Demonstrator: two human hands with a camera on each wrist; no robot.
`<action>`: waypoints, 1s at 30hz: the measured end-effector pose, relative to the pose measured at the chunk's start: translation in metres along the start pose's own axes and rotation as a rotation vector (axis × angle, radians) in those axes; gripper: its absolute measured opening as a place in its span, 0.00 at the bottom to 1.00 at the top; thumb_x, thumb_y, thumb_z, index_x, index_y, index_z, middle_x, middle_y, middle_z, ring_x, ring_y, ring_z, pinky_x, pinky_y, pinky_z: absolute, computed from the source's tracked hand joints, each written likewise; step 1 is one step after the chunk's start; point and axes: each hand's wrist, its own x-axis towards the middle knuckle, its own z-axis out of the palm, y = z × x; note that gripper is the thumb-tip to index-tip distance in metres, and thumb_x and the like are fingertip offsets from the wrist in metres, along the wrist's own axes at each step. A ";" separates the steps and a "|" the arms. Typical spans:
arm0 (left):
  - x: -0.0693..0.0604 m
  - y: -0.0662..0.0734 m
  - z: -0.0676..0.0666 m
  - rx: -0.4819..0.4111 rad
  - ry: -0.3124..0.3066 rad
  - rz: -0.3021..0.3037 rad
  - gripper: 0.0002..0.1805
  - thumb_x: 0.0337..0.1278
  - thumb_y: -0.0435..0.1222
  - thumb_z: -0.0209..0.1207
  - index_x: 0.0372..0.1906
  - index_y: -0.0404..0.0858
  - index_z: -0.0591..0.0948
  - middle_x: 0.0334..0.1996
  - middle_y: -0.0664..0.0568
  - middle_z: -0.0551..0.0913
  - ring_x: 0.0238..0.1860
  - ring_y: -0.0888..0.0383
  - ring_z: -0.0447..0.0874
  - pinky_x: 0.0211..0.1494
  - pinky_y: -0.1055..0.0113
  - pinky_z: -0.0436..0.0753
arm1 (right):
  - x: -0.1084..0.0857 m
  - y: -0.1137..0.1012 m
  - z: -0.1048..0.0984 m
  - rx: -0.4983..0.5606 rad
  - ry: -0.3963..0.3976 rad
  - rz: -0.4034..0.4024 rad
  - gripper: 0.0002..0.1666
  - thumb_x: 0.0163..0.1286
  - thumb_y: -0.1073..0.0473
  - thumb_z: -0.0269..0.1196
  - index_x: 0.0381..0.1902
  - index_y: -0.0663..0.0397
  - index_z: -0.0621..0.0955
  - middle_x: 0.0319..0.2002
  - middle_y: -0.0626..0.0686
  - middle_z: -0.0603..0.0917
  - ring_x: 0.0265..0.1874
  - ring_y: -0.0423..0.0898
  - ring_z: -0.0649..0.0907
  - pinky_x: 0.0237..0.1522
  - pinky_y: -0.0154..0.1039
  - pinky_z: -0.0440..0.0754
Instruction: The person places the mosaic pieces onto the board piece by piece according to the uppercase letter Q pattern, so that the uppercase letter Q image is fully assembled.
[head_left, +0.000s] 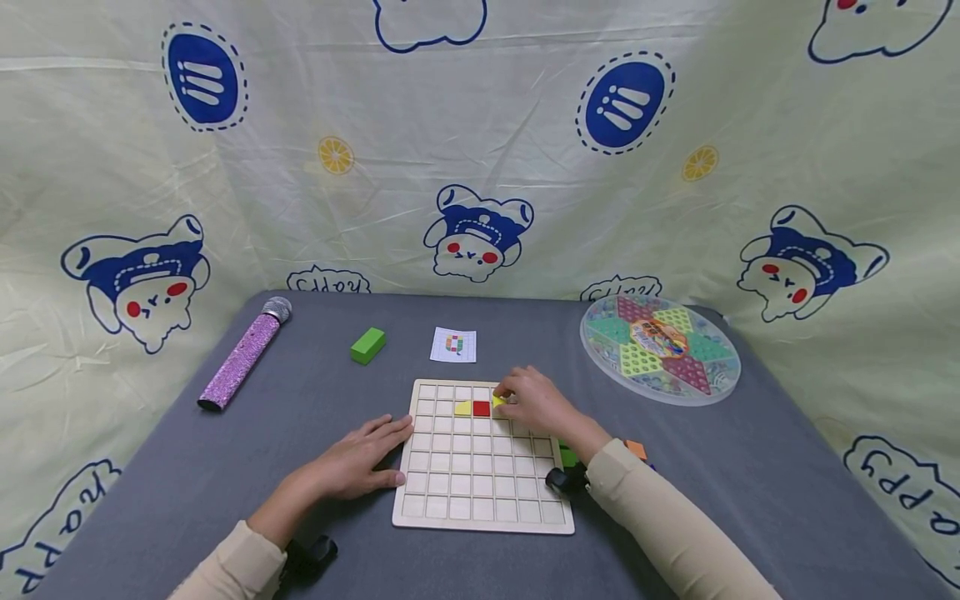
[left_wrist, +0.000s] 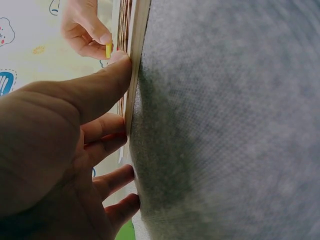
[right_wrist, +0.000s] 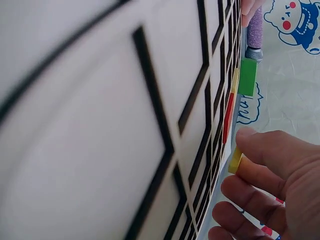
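A wooden grid board [head_left: 480, 479] lies on the grey table, with a yellow piece [head_left: 462, 408] and a red square piece [head_left: 481, 408] side by side in its second row from the far edge. Beside the red one, my right hand [head_left: 543, 404] pinches another yellow piece [head_left: 498, 402] between thumb and forefinger; the right wrist view shows this yellow piece [right_wrist: 235, 161] at the fingertips. My left hand [head_left: 356, 458] rests at the board's left edge, fingers spread and relaxed, thumb and fingertips touching the rim [left_wrist: 134, 75] in the left wrist view.
Behind the board lie a green block [head_left: 368, 346] and a small card with a coloured pattern [head_left: 453, 344]. A glittery pink microphone [head_left: 243, 358] is at the left, a round game board [head_left: 660, 350] at the right. Green pieces [head_left: 568, 456] and an orange piece [head_left: 636, 449] lie partly behind my right arm.
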 end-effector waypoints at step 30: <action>-0.001 -0.001 0.000 0.000 0.010 0.020 0.39 0.61 0.49 0.57 0.72 0.38 0.58 0.73 0.45 0.58 0.74 0.39 0.50 0.69 0.37 0.57 | -0.001 0.003 0.005 0.012 -0.034 -0.016 0.10 0.58 0.54 0.69 0.37 0.48 0.86 0.34 0.46 0.80 0.34 0.41 0.71 0.37 0.37 0.69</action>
